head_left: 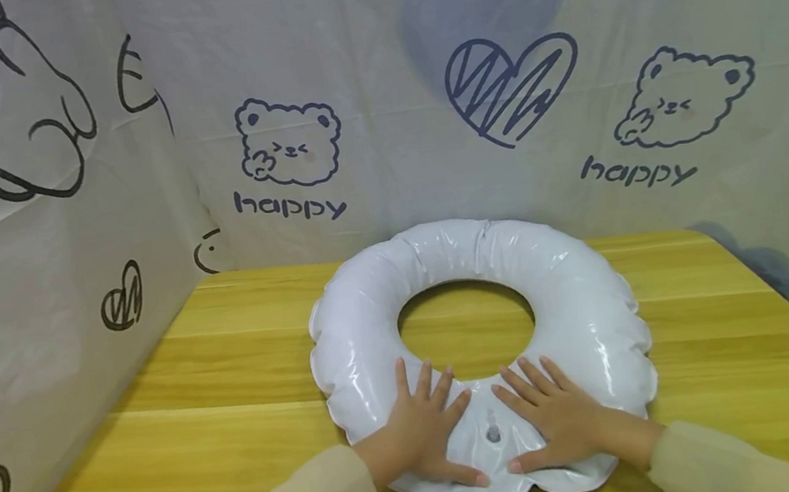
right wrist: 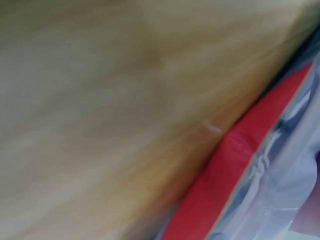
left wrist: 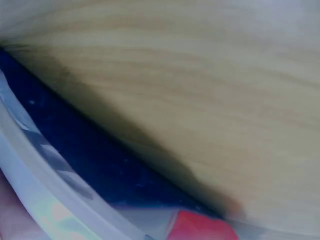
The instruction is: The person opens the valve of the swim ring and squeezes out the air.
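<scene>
A white inflatable swim ring (head_left: 573, 280) lies flat on the wooden table, puffed out, with a crimped outer seam. My left hand (head_left: 426, 426) rests on its near left part, fingers spread and straight. On the near right part my right hand (head_left: 561, 416) presses with fingers spread the same way. Between the two thumbs and fingers sits a small clear valve (head_left: 493, 434). The left wrist view shows the ring's edge (left wrist: 60, 165) with a dark blue and a red patch underneath. In the right wrist view a red band (right wrist: 225, 170) runs along the ring's underside.
The yellow wood-grain table (head_left: 229, 362) extends on both sides of the ring and shows through its hole. A white cloth (head_left: 376, 114) with bear, heart and "happy" prints hangs behind the table and along its left side. Both wrist views are blurred.
</scene>
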Tool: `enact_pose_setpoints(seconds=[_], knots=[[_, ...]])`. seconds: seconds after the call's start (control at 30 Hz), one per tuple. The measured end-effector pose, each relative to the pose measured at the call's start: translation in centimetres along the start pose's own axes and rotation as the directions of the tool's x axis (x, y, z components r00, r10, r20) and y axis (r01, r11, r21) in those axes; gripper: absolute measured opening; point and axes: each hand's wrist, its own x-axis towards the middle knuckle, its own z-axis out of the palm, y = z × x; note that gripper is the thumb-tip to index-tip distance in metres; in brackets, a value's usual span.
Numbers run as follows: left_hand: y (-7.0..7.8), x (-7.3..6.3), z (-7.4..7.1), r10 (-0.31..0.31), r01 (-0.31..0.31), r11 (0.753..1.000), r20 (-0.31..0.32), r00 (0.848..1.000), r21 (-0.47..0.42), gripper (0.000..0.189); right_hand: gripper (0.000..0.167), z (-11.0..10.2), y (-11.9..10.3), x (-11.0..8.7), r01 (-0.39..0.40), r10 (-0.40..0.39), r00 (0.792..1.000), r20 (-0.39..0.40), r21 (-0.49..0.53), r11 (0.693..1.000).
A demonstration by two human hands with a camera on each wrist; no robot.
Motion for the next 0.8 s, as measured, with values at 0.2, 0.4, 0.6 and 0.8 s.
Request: enact_pose_setpoints(seconds=[0.2, 0.4, 0.6, 0.8], knots=[[0.4, 0.0, -0.8, -0.018, 0.015, 0.998, 0.058, 0.998, 0.059, 0.104, 0.099, -0.9, -0.6, 0.0, -0.024, 0.028, 0.998, 0.062, -0.071, 0.997], [0.4, -0.1, -1.2, -0.032, 0.024, 0.996, 0.099, 0.995, 0.089, 0.105, 0.101, -1.0, -0.9, 0.1, -0.03, 0.036, 0.998, 0.052, -0.112, 0.993], [0.3, -0.1, -1.2, -0.045, 0.036, 0.996, 0.102, 0.994, 0.085, 0.105, 0.1, -0.4, -0.8, 0.3, -0.03, 0.033, 0.999, 0.017, -0.128, 0.991], [0.0, 0.2, -0.1, -0.011, 0.011, 1.0, 0.052, 0.999, -0.014, 0.104, 0.1, -0.6, -0.5, 0.2, -0.024, 0.023, 1.0, -0.012, -0.096, 0.995]])
